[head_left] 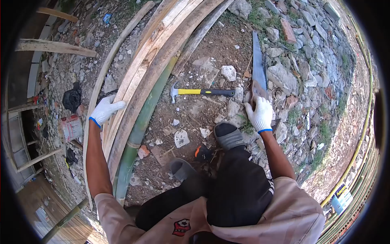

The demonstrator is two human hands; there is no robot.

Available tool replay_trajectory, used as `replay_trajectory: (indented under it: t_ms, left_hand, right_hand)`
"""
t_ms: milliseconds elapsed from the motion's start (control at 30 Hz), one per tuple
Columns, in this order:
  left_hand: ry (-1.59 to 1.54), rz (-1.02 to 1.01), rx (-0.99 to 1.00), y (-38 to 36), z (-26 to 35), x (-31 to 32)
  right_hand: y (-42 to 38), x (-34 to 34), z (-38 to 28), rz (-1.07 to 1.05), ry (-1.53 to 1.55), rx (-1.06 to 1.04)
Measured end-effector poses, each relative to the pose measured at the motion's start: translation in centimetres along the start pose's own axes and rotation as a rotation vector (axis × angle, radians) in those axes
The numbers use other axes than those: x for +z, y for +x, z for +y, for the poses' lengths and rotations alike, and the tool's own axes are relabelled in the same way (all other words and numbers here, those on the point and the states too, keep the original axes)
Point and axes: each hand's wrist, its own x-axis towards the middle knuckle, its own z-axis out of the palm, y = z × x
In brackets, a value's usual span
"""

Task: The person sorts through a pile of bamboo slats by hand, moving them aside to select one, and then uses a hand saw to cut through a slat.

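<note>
My left hand (106, 109), in a white glove with a blue cuff, lies at the edge of the long wooden boards (140, 77), its fingers apart. On the right, my right hand (260, 113), gloved the same way, is closed round the brown handle of a hand saw (258, 61), whose blade points away from me over the stones. Between my hands a claw hammer (203, 92) with a yellow and black handle lies on the dirt. A green bamboo pole (142, 118) runs along the right side of the boards.
Rubble (308, 77) covers the ground on the right. A black and orange object (203, 153) lies between my feet. A thin curved plank (106, 65), a black plastic bag (72, 97) and a printed sack (72, 127) are on the left. Bamboo poles (357, 179) lie at far right.
</note>
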Motion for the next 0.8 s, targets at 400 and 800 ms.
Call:
replay_trajectory:
  t_ms: [400,800]
  left_hand:
    - [-0.049,-0.101,-0.227,0.6,-0.4,-1.8]
    - [-0.344,-0.081,-0.202,1.4,-3.7,-3.9]
  right_hand:
    - [-0.5,0.8,0.5,0.030,0.020,0.072]
    - [-1.0,1.4,1.4,0.049,0.027,0.044]
